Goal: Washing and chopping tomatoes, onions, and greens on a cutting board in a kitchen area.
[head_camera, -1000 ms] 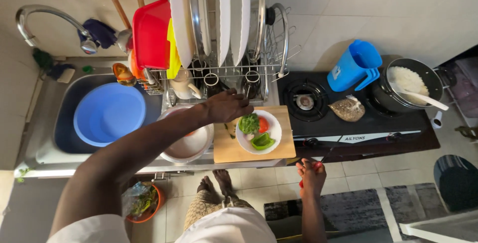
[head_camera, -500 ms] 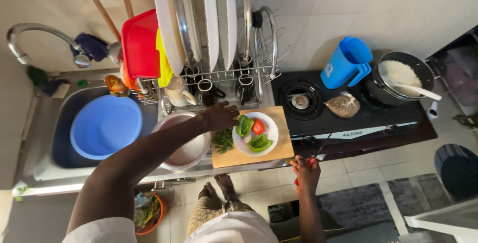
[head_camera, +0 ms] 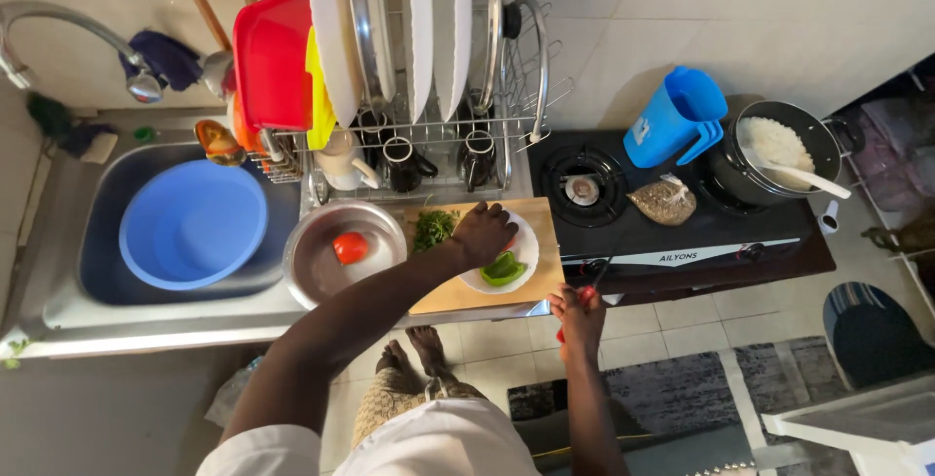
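My left hand (head_camera: 484, 232) reaches over the wooden cutting board (head_camera: 458, 293) and lies on a white plate (head_camera: 526, 254), fingers bent over its contents. Green pepper pieces (head_camera: 503, 268) show on the plate just below the hand, and a bit of red shows under the fingers. Chopped green herbs (head_camera: 433, 228) sit on the board to the left of the hand. A steel bowl (head_camera: 321, 271) beside the board holds one tomato (head_camera: 351, 247). My right hand (head_camera: 580, 312) is at the counter's front edge, closed on a red-handled tool (head_camera: 590, 292) that looks like a knife.
A dish rack (head_camera: 419, 135) with upright plates, cups and red and yellow containers stands behind the board. A blue basin (head_camera: 193, 225) fills the sink at left. On the gas stove (head_camera: 584, 189) at right are a blue jug (head_camera: 677, 120), a pot of rice (head_camera: 774, 150) and a bag of grains (head_camera: 664, 201).
My left hand has come down from the dish rack onto the plate. The arm has shifted, so the steel bowl with the tomato now shows. The right hand has stayed put.
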